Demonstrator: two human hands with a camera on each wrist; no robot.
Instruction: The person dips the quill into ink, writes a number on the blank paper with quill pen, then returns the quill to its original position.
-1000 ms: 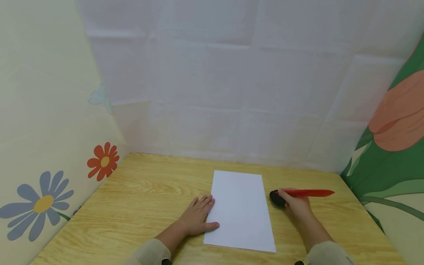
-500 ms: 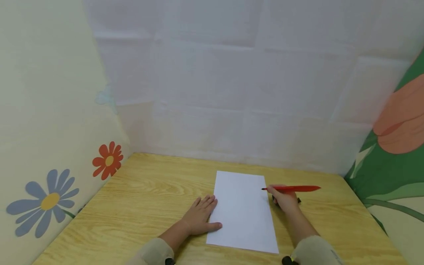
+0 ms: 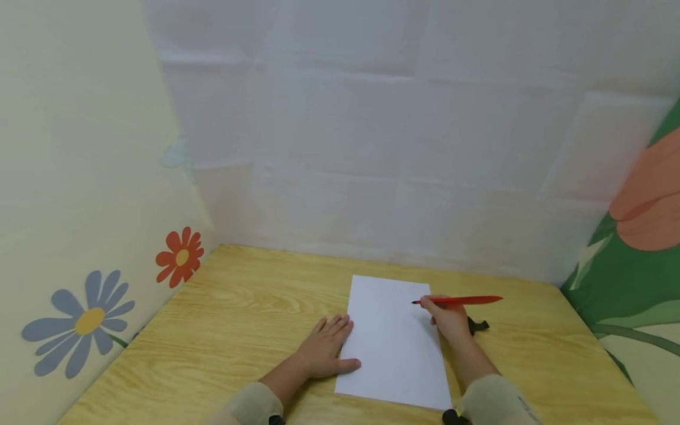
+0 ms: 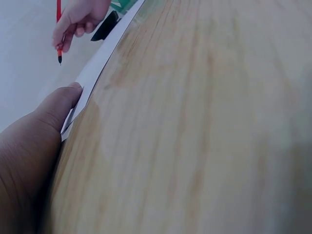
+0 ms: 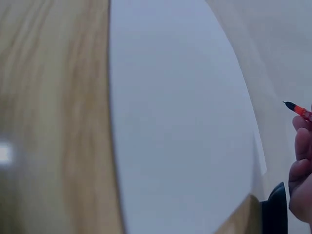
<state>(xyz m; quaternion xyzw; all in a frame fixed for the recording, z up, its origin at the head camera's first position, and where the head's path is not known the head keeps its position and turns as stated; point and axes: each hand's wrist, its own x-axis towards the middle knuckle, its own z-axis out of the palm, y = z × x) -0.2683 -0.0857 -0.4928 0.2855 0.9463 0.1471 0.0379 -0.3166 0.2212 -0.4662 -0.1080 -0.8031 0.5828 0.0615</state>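
A blank sheet of white paper (image 3: 393, 360) lies on the wooden table. My left hand (image 3: 323, 353) rests flat on its left edge, fingers spread and thumb (image 4: 58, 107) on the sheet. In my right hand (image 3: 450, 320) I pinch a red pen (image 3: 478, 300) with a long, feather-like body tapering to the right. Its black tip (image 5: 291, 105) points left, over the upper right part of the paper. Behind the right hand a small black object (image 3: 480, 325) stands on the table, partly hidden by the hand and wrist.
The wooden tabletop (image 3: 239, 313) reaches to a creased white cloth (image 3: 329, 147) hung at the back. A cream flower-print panel (image 3: 106, 236) stands on the left. Another panel with a large tulip (image 3: 650, 200) borders the right side.
My right hand has moved left from the black object to over the paper with the pen, uncovering the pen's dark tip. The left hand keeps its place on the sheet.
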